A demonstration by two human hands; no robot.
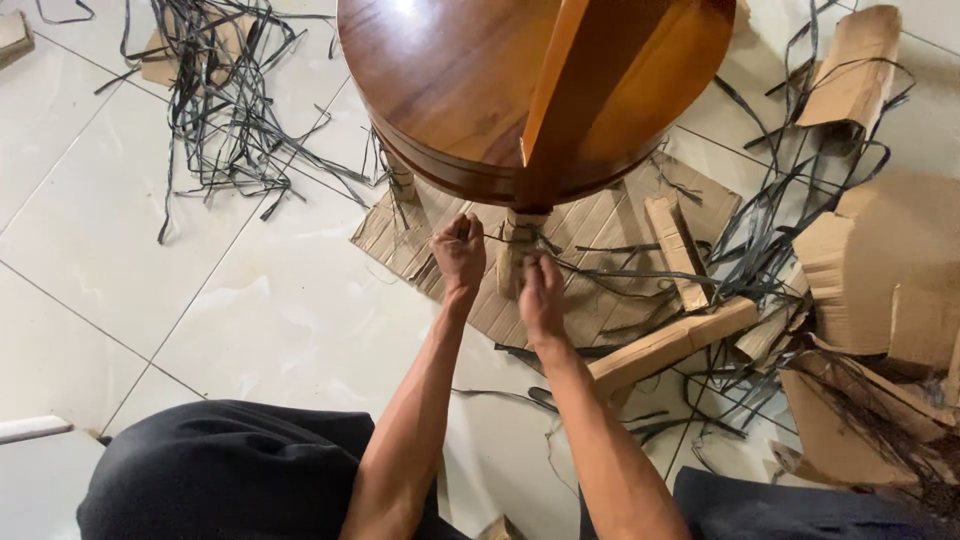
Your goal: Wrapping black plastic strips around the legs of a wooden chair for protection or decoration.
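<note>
Left hand [459,252] fisted around a thin black plastic strap [492,238] pulled taut, just left of a cardboard-wrapped table leg [517,255]. Right hand [541,292] closed against the same leg's near side, gripping the wrapping. Above, far side: round glossy brown wooden tabletop [450,80]. Underneath: flattened corrugated cardboard sheet [590,235] on white tiled floor [120,230].

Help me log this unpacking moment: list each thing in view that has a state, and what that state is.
round wooden table: upright, top bare.
wrapped table leg: cardboard on it, black strap across.
left hand: fist closed on the black strap.
right hand: at the leg; grip unclear.
flat cardboard sheet: under the table.
cardboard pieces: torn, scattered.
loose black straps: tangled on the tiles.
</note>
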